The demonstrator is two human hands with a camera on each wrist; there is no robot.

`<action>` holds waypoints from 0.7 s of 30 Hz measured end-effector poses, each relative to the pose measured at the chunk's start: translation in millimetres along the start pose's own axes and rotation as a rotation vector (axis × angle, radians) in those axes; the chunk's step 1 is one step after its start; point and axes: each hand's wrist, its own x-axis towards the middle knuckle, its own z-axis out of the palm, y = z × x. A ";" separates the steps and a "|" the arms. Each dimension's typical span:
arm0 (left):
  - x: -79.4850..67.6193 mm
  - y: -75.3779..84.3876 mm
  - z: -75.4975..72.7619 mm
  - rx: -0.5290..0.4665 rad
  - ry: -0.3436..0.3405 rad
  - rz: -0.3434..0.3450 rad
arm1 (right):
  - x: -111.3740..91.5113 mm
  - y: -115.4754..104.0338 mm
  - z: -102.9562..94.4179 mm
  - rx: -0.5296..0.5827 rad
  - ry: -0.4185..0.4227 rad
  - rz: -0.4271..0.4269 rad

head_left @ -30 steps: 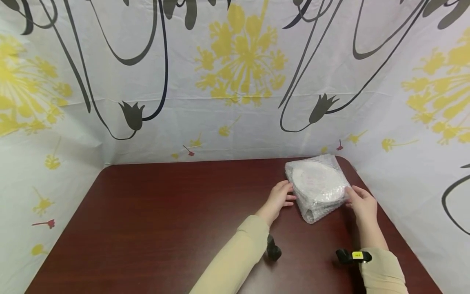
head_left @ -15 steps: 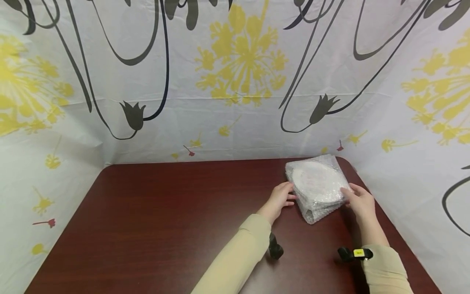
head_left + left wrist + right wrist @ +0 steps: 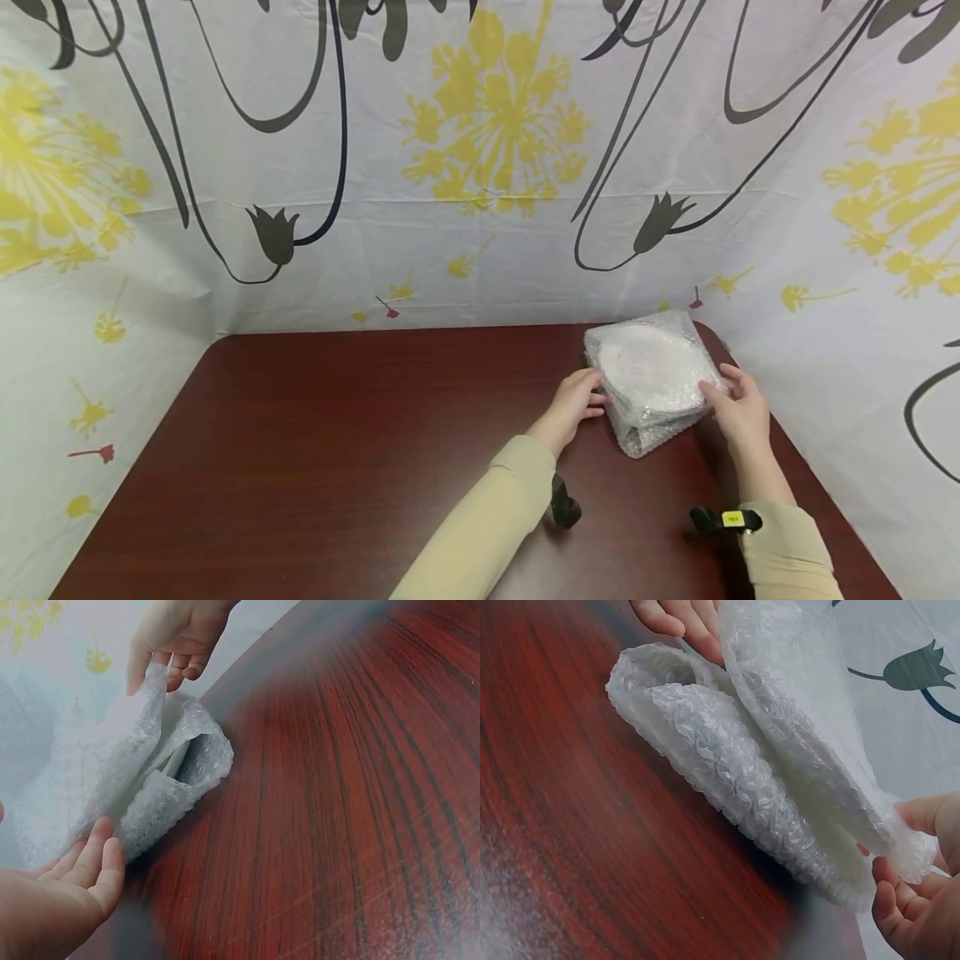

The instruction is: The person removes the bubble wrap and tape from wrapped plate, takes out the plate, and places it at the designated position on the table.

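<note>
A bubble-wrap packet [image 3: 651,375] lies at the far right corner of the table, a round white plate-like shape showing through its top. My left hand [image 3: 572,410] is at its left edge, fingertips at the seam between the upper layer and the rolled fold below. Across from it, my right hand [image 3: 741,417] pinches the packet's right edge, thumb on top and fingers underneath. In the right wrist view the upper layer of bubble wrap [image 3: 802,697] stands raised from the rolled lower fold [image 3: 712,750]. A narrow white rim [image 3: 177,759] shows inside the fold in the left wrist view.
The dark red wooden table [image 3: 337,450] spreads out to the left and front. A white curtain [image 3: 375,167] with yellow and grey flowers hangs behind and along both sides. Black wrist cameras [image 3: 564,502] are worn at both sleeves.
My right hand has shifted its fingers further up the packet's right edge, and that side has risen slightly. The left hand has barely moved.
</note>
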 end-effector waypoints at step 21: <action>0.5 3.3 0.2 -0.019 0.079 0.042 | -19.3 -19.8 2.4 0.061 0.069 -0.055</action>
